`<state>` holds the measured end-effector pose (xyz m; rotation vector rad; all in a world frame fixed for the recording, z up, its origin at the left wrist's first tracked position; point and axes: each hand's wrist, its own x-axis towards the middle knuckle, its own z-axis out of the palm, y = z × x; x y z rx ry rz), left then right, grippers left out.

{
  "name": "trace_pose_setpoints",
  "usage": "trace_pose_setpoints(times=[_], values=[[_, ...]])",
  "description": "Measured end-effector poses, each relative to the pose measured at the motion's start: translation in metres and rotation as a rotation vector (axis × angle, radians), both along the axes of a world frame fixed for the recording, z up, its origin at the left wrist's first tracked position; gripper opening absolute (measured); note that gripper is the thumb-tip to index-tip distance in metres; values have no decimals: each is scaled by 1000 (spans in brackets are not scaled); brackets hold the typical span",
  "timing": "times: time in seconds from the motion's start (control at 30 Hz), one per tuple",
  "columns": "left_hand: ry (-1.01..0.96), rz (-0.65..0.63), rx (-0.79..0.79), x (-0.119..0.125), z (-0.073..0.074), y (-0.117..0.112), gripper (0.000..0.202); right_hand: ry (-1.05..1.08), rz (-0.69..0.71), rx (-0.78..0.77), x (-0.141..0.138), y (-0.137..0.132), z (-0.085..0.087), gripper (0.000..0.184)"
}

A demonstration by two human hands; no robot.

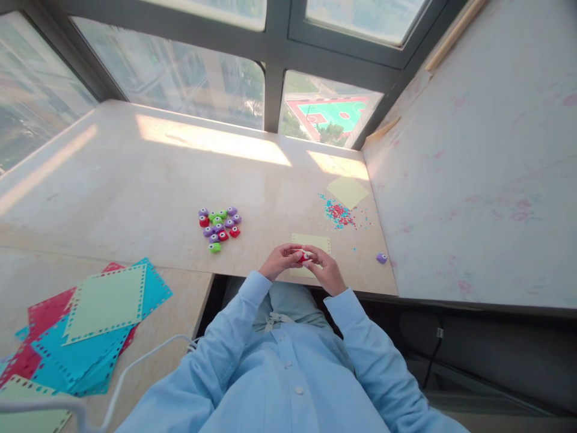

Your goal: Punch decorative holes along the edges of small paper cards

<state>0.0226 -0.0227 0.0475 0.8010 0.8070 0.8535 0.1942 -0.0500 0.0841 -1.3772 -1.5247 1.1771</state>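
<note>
A small red craft punch (303, 257) with a white top is held between my two hands above the table's front edge. My left hand (283, 260) closes on its left side with bent fingers. From the other side, my right hand (325, 268) grips the same punch with thumb and fingers. Beneath the hands lies a pale yellow paper sheet (312, 242), with punched holes along its visible edges; the hands cover its middle. Whether the punch touches the paper is hidden by the fingers.
Several purple, green and red punches (219, 225) cluster left of the hands. Red and blue paper bits (340, 214) lie at right, beside another yellow sheet (348, 192). A lone purple punch (381, 258) sits near the wall. Punched coloured sheets (106, 300) and a white cable (130, 368) are at left.
</note>
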Motion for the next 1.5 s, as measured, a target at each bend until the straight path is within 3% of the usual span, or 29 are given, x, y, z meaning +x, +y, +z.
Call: trace_pose_setpoints(times=[0.1, 0.2, 0.3, 0.4, 0.53, 0.7, 0.83, 0.9, 1.07, 1.33, 1.4, 1.5], values=[[131, 143, 128, -18, -10, 0, 60, 27, -63, -5, 4, 2, -9, 47], [387, 258, 331, -32, -20, 3, 48, -11, -195, -34, 23, 6, -20, 47], [673, 281, 594, -38, -29, 7, 27, -40, -345, -72, 48, 8, -29, 47], [847, 259, 754, -36, -35, 10, 20, -97, -391, -147, 68, 4, -36, 48], [965, 259, 780, -30, -39, 11, 21, -101, -412, -221, 76, -6, -40, 48], [1106, 237, 807, -24, -38, 8, 26, 51, -435, -266, 68, -11, -40, 49], [1165, 416, 918, -16, -34, -9, 33, 160, -450, -304, 64, -8, -40, 49], [1189, 465, 996, -10, -32, -23, 25, 190, -470, -314, 63, -7, -40, 47], [1193, 216, 1138, 6, -36, -52, 21, 344, -486, -369, 64, -7, -36, 42], [1200, 145, 1048, 8, -38, -54, 17, 758, -506, -524, 64, -3, -29, 33], [1191, 148, 1046, 7, -37, -54, 17, 758, -485, -557, 63, 0, -28, 33], [1184, 164, 1048, 7, -37, -54, 17, 570, -375, -554, 63, 4, -26, 33]])
